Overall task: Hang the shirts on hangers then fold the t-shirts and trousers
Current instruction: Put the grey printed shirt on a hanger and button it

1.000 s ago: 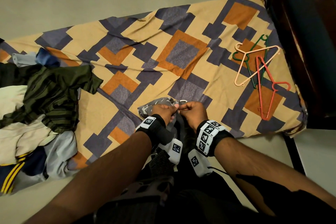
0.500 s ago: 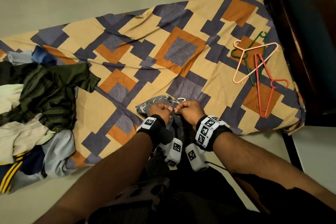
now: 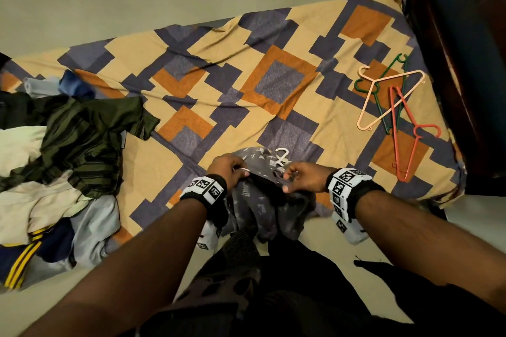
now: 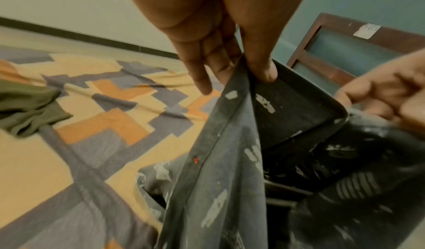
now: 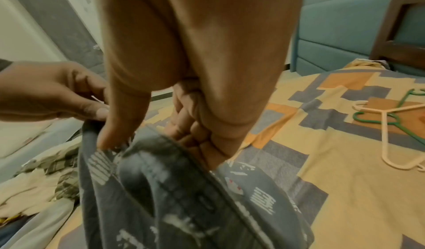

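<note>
A grey shirt [image 3: 254, 200] with white marks hangs over the near edge of the bed, with a white hanger hook [image 3: 282, 154] sticking out at its top. My left hand [image 3: 230, 169] pinches one front edge of the grey shirt [image 4: 220, 171] between thumb and fingers. My right hand [image 3: 299, 179] grips the other edge of the grey shirt [image 5: 174, 189]. The two hands sit a short way apart with the shirt opening between them. Most of the white hanger is hidden inside the cloth.
Three spare hangers lie at the bed's right end: cream [image 3: 383, 96], green [image 3: 388, 74], red [image 3: 405, 128]. A heap of clothes [image 3: 54, 159] with a dark green striped top covers the left. A dark wooden bed frame [image 3: 451, 63] stands on the right. The patterned bedsheet [image 3: 219, 76] lies between.
My hands were touching at the shirt's collar; they have moved apart, spreading the shirt's front edges. The shirt now hangs lower over the bed edge.
</note>
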Available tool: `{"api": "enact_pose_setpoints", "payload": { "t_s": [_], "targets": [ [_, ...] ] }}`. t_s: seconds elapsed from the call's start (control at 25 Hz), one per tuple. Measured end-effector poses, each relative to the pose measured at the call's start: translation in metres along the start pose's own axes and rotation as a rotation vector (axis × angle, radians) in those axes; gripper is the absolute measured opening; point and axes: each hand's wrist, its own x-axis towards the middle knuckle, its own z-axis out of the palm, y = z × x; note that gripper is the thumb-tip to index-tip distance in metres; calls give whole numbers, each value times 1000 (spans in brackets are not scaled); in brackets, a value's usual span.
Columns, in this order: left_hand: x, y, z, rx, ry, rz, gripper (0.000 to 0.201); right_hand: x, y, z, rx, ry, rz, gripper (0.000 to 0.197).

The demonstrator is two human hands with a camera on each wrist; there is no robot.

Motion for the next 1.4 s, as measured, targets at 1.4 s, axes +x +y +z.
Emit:
{"api": "enact_pose_setpoints", "payload": {
  "t_s": [1.4],
  "targets": [
    [-48,50,-20,-359,0,242,11,-57,-65,27,798,548,-113,35]
  ]
}}
